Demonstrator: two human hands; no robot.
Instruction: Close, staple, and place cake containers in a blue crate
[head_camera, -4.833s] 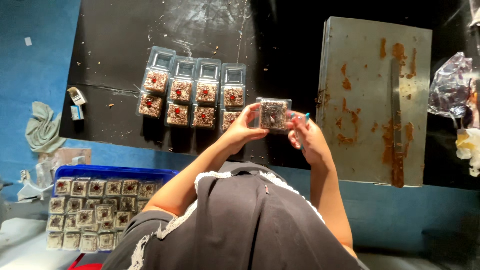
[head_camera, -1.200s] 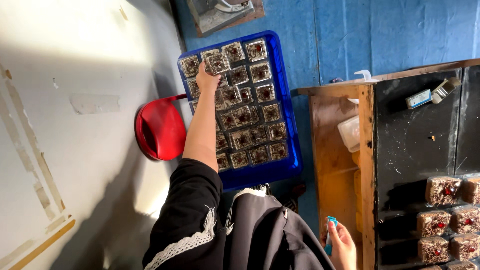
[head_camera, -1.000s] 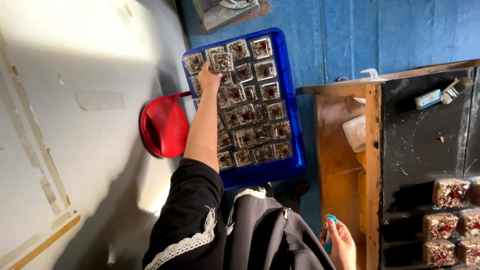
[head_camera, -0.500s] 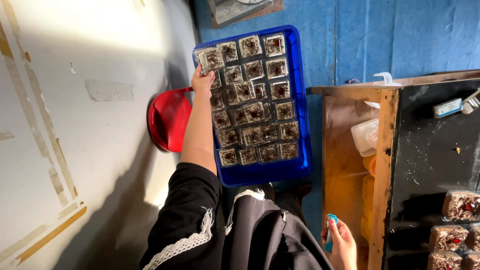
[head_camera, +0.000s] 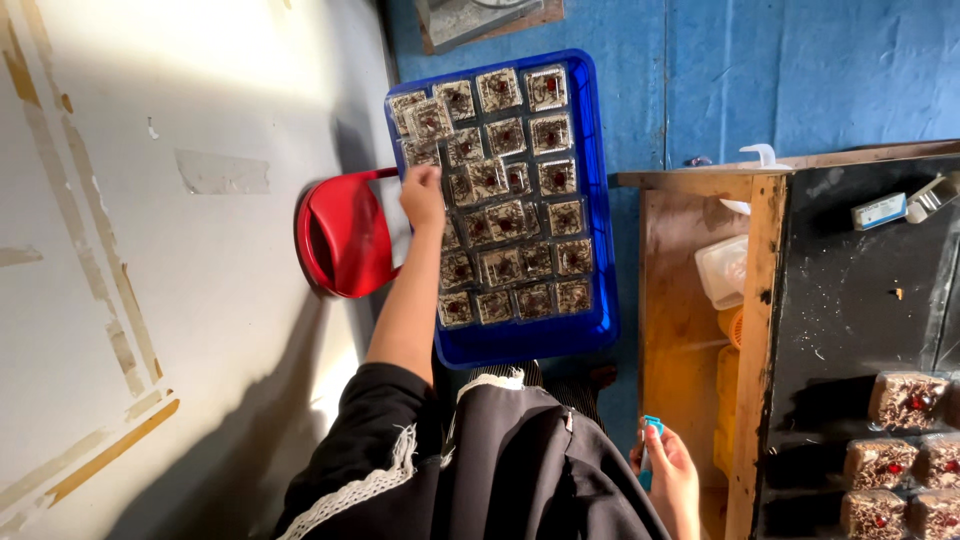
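- Looking down through the head camera, I see my left hand (head_camera: 424, 195) stretched out over the left edge of the blue tray (head_camera: 600, 250), fingers curled over the small clear boxes (head_camera: 505, 215) packed in rows inside it.
- Whether that grip is closed on a box I cannot tell; the knuckles hide the fingertips.
- Beside the tray on its left stands a red stool (head_camera: 340, 240), partly under my forearm.
- My right hand (head_camera: 672, 475) hangs low near my body, its grip holding a small blue object (head_camera: 651, 428).
- Right of it, the dark desk (head_camera: 850, 320) carries more clear boxes (head_camera: 905, 400) of dark cake with red tops, at the lower right.
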